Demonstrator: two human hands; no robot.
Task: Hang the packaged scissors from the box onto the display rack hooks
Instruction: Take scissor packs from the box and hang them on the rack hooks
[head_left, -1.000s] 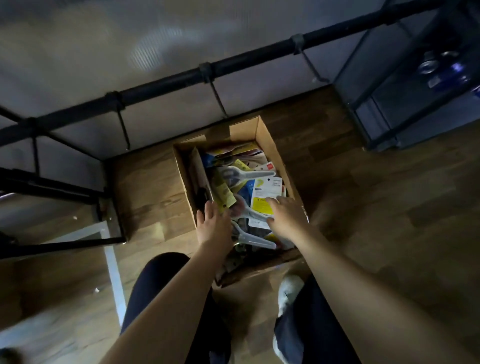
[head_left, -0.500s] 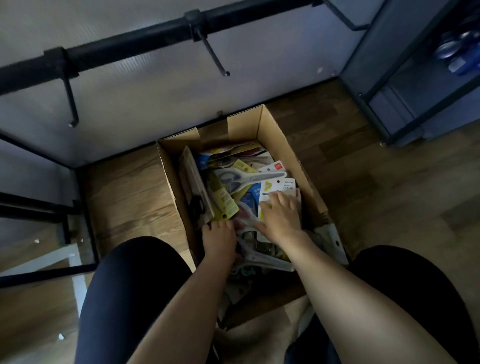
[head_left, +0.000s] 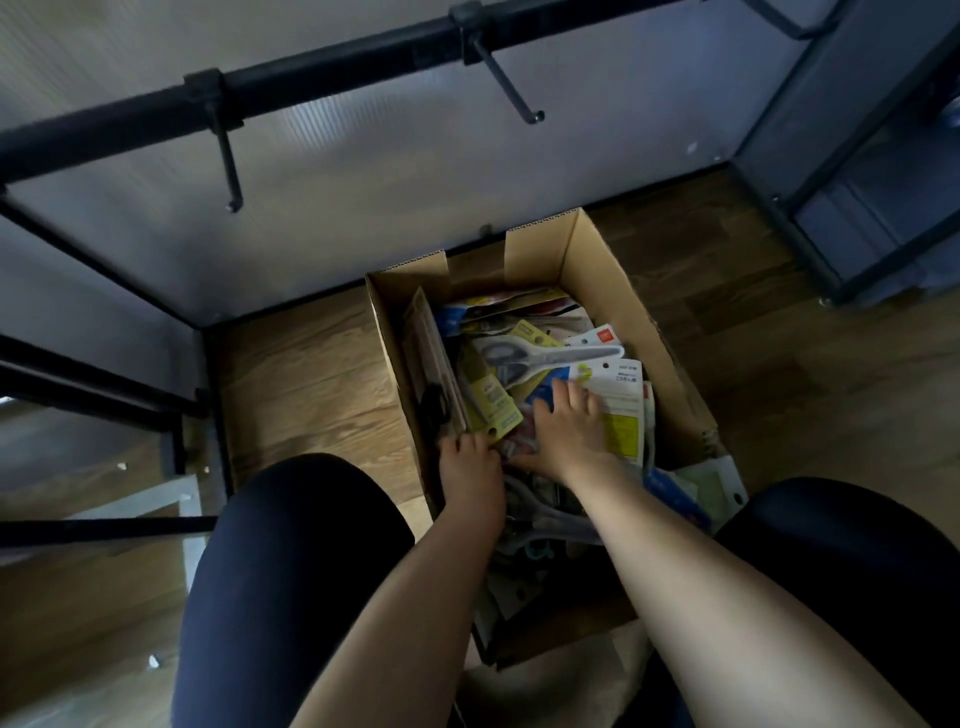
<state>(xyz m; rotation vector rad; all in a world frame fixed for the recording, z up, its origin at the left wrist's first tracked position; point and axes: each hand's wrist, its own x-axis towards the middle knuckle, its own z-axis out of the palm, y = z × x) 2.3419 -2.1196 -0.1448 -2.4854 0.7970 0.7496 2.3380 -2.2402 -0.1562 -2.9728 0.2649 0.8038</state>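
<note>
Since half a second before, the right hand (head_left: 566, 431) had slid further over the packaged scissors (head_left: 550, 356), fingers spread flat on a white-and-yellow card (head_left: 623, 410). The left hand (head_left: 470, 462) curled at the packs' near left edge; whether it gripped one could not be told. Both forearms reached down centre frame into the cardboard box (head_left: 613, 291) on the wooden floor (head_left: 311, 374). Bare rack hooks (head_left: 228, 156) crossed the upper left.
</note>
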